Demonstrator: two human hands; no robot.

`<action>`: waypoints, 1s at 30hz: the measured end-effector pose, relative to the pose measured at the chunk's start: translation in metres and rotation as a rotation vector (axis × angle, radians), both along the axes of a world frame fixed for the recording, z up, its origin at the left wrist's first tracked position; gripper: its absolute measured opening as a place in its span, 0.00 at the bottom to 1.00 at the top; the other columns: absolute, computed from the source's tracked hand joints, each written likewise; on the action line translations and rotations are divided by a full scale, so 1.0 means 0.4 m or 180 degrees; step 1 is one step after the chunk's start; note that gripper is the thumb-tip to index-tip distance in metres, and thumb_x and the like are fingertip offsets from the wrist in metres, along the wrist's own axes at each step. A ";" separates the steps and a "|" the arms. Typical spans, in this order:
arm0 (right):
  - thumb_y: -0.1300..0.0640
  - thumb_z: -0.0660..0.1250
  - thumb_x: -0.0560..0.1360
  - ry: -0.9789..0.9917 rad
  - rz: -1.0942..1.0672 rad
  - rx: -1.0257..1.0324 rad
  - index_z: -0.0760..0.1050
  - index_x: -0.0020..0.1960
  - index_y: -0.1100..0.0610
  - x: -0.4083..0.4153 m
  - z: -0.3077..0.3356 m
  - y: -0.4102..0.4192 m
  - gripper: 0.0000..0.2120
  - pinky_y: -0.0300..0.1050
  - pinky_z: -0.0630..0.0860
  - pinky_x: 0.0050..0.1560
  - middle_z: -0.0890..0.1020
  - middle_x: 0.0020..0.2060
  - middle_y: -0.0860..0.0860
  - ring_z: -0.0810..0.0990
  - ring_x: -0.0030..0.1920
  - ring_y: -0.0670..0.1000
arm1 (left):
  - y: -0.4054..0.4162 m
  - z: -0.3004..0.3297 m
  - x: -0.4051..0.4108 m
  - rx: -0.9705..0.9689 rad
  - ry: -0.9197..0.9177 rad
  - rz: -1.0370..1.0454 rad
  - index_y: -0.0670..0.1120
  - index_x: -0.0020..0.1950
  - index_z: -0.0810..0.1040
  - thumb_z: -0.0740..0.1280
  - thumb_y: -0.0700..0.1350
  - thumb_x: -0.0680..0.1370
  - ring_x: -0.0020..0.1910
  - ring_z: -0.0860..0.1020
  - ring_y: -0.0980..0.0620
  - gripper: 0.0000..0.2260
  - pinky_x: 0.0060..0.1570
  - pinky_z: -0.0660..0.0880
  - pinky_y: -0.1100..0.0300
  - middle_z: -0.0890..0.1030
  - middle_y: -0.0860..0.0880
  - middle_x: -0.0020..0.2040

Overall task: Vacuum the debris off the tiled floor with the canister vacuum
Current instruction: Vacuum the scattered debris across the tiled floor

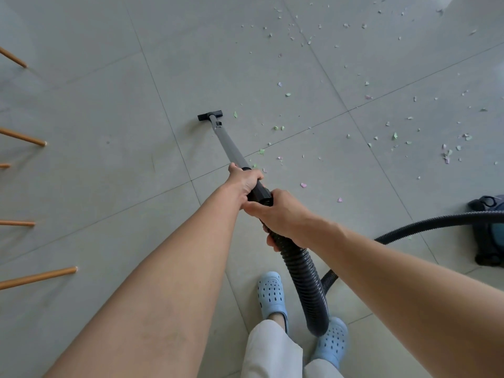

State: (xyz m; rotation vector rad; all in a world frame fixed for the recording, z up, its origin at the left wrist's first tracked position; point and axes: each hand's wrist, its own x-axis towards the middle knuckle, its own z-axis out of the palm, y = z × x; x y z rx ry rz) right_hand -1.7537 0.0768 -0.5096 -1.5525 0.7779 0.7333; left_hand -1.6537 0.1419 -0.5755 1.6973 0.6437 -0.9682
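Canister vacuum (488,230) sits at far right edge, mostly cut off by frame; its hose (308,282) loops back past the feet & up to the hands. Going L to R: wooden legs (24,137) of some furniture poke in at left edge, floor (95,105) around them looks free of scraps. Nozzle (210,115) rests on the tile centre-left, at the near-left fringe of the mess, one green scrap just beside it on the right. Wand (229,145) runs from nozzle back toward the person. Debris (395,136), small green/pink/white paper bits, spreads from centre across to upper right & right, thickest far right.

Progress, my read: early to maybe a third; left side clean, bulk of scatter untouched, so most passes are left, working rightward.

Hands: left hand (244,180) forward, arm stretched out, grip wrapped around wand's black collar. Right hand (283,216) just behind it, touching or nearly so, grip clamped on hose cuff, arm reaching in from lower right. Both arms extended, wand angled down & away
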 end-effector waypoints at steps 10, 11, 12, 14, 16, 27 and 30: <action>0.48 0.69 0.78 0.0245 0.0219 0.0118 0.66 0.48 0.60 -0.149 0.020 -0.032 0.17 0.42 0.74 0.22 0.73 0.32 0.56 0.73 0.17 0.49 | -0.016 0.011 -0.158 0.0217 0.0043 -0.0167 0.45 0.71 0.55 0.64 0.37 0.76 0.31 0.75 0.46 0.27 0.35 0.76 0.56 0.73 0.41 0.39; 0.48 0.69 0.78 0.0260 0.0247 0.0119 0.66 0.47 0.60 -0.173 0.023 -0.040 0.17 0.41 0.73 0.22 0.73 0.32 0.55 0.72 0.17 0.49 | -0.022 0.014 -0.184 0.0213 0.0056 -0.0142 0.45 0.71 0.54 0.64 0.37 0.76 0.31 0.75 0.46 0.27 0.35 0.76 0.56 0.74 0.41 0.38; 0.48 0.69 0.78 0.0274 0.0275 0.0120 0.66 0.47 0.60 -0.197 0.028 -0.048 0.17 0.41 0.73 0.21 0.73 0.32 0.56 0.72 0.16 0.49 | -0.028 0.018 -0.210 0.0201 0.0066 -0.0113 0.45 0.71 0.54 0.64 0.37 0.76 0.31 0.75 0.46 0.27 0.35 0.76 0.55 0.74 0.41 0.37; 0.48 0.69 0.78 0.0280 0.0318 0.0131 0.66 0.48 0.60 -0.242 0.038 -0.063 0.17 0.40 0.73 0.21 0.73 0.33 0.56 0.72 0.17 0.49 | -0.041 0.025 -0.259 0.0200 0.0063 -0.0097 0.45 0.72 0.53 0.64 0.37 0.76 0.31 0.75 0.46 0.28 0.34 0.76 0.56 0.76 0.40 0.39; 0.48 0.69 0.78 0.0247 0.0357 0.0113 0.67 0.48 0.60 -0.277 0.052 -0.076 0.17 0.39 0.73 0.21 0.73 0.33 0.56 0.72 0.17 0.49 | -0.055 0.031 -0.298 0.0192 -0.0003 -0.0079 0.42 0.73 0.54 0.65 0.37 0.76 0.33 0.76 0.46 0.28 0.34 0.75 0.55 0.76 0.38 0.45; 0.50 0.70 0.76 0.0209 0.0207 0.0074 0.68 0.43 0.60 -0.395 0.069 -0.123 0.16 0.39 0.72 0.20 0.72 0.31 0.56 0.72 0.15 0.49 | -0.101 0.028 -0.410 -0.0003 -0.0005 -0.0046 0.42 0.65 0.60 0.65 0.37 0.75 0.36 0.76 0.44 0.21 0.36 0.76 0.54 0.74 0.38 0.47; 0.49 0.71 0.75 0.0397 -0.0019 0.0229 0.69 0.45 0.60 -0.396 0.071 -0.125 0.17 0.41 0.74 0.21 0.74 0.30 0.56 0.74 0.17 0.51 | -0.097 0.018 -0.414 -0.0163 -0.0020 0.0065 0.42 0.71 0.58 0.65 0.36 0.76 0.32 0.76 0.46 0.26 0.38 0.77 0.53 0.74 0.41 0.40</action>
